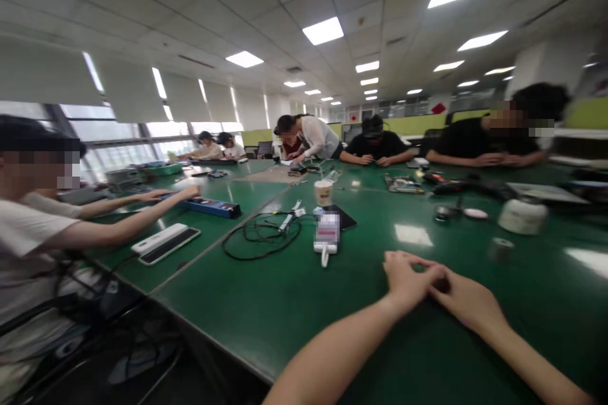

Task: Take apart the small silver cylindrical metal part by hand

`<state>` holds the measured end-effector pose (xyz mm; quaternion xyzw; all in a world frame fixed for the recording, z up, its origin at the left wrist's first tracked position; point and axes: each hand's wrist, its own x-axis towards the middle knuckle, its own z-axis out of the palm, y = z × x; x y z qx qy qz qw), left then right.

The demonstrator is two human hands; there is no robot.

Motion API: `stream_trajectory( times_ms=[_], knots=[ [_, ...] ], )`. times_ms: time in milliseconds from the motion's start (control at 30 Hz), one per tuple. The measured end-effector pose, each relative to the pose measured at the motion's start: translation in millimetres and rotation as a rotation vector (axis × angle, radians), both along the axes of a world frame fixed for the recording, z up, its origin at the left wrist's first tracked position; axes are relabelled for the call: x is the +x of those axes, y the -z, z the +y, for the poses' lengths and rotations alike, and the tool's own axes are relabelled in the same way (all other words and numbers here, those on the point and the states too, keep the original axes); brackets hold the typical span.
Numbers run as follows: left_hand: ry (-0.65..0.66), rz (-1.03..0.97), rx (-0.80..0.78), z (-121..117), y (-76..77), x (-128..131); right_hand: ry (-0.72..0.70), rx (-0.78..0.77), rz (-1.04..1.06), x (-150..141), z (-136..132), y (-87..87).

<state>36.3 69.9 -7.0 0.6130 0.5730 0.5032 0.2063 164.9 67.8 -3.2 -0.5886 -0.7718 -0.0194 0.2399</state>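
Nearer than the paper cup [323, 193], the left hand [409, 275] and right hand [468, 300] hide anything between them; right of the cup, a cylinder [501, 249] is blurred; left, a co-worker [26, 228] is cut off.

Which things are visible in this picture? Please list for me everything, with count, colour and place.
Table surface: one, seamed, green, across the room
Paper cup: one, whitish, centre
Charger-like device: one, white, before the cup
Flat item: one, black, beside the device
Cable: coiled, black, left of the device
Long bar: one, blue, left
Slim device: one, white and black, near left
Jar: one, white, right
Cylinder: one, grey, before the jar
Ceiling lights: several, white, overhead
Blinds: several, pale, left
Other people: at least six, white or dark clothes, around
Far small items: uncounted, blurred
Left hand: one, bare, near right
Right hand: one, bare, fingertips meeting the left's
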Motion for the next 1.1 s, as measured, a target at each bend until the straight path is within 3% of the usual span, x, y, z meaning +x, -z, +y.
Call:
stream_trajectory(
  times_ms=[233, 567, 733, 933, 1100],
  knots=[
    [-0.127, -0.046, 0.097, -23, 3.6, 13, 0.083, -0.072, -0.086, -12, -25, -3.2],
    [-0.015, 0.092, 0.272, -28, -4.1, -3, -0.093, -0.158, -0.045, 3, -32, -1.9],
    [-0.074, 0.156, 0.199, -16, -5.0, -8, -0.129, -0.194, 0.006, 5, -23, 4.2],
    [-0.181, 0.319, 0.019, -1, 6.3, -34, -0.172, -0.147, 0.145, 9, -17, 9.6],
    [-0.19, 0.372, -0.055, 3, 12.0, -34, -0.193, -0.138, 0.222, 12, -12, 14.7]
  ],
)
